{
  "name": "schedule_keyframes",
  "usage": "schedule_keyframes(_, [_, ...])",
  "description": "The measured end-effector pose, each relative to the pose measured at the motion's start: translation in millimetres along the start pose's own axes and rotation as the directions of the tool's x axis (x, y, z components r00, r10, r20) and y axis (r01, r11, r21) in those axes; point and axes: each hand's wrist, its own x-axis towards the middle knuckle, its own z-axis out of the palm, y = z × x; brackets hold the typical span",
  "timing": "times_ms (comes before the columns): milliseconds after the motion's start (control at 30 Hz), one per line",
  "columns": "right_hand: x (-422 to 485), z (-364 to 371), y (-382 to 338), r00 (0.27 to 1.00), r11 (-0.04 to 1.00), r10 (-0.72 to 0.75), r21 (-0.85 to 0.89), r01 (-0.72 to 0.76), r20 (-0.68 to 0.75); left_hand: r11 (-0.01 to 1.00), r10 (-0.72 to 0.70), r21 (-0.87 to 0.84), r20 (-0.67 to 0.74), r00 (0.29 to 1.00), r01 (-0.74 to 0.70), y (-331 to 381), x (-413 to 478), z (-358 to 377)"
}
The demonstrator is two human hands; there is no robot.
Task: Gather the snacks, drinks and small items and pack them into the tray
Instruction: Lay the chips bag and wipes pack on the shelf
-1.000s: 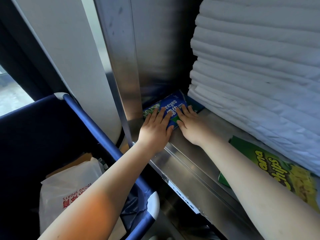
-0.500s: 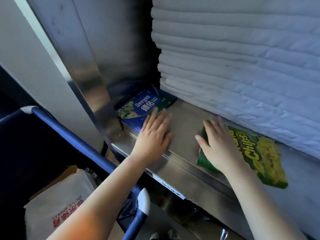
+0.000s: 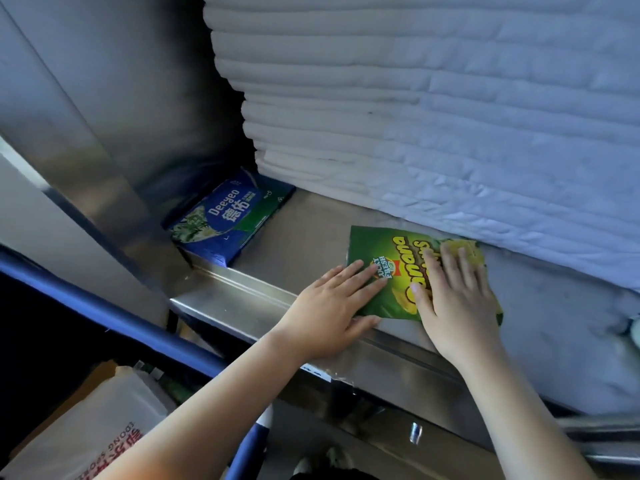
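The green chip bag (image 3: 384, 247) lies flat on the metal shelf (image 3: 311, 230), close to its front edge and right of the middle. Its far right corner lies just beside the foot of a tall stack of folded white linen (image 3: 415, 116).

Both hands rest on the bag with straight fingers, and neither is curled round it. The left hand (image 3: 329, 317) lies palm down across the shelf's front edge. Its fingertips are on the bag's near left part and its thumb stretches along the bag's near edge. The right hand (image 3: 457, 299) lies flat over the bag's right half, with its fingers spread and pointing toward the linen.

A blue pack (image 3: 225, 220) with white lettering sits well apart from the bag in the shelf's back left corner, against the metal side wall. Its far end is near the linen.

Below the shelf's left end runs the blue rail of a cart (image 3: 104, 313). A white plastic bag (image 3: 104, 427) with red print lies inside the cart.
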Motion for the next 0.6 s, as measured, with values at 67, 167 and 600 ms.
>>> schedule_keyframes(67, [1,0,-2,1.0,1.0,-0.011,-0.022,0.012,0.009,1.0,-0.008,0.005,-0.003,1.0,0.008,0,-4,-1])
schedule_keyframes(167, [1,-1,-3,0.995,0.995,-0.083,-0.051,0.087,0.058,1.0,-0.006,0.015,0.002,1.0,0.006,-2,-12,-2])
schedule_keyframes(600, [8,0,-35,0.922,0.931,-0.352,-0.041,0.363,0.164,0.992,-0.068,0.097,-0.109,0.992,0.078,-19,-57,-15])
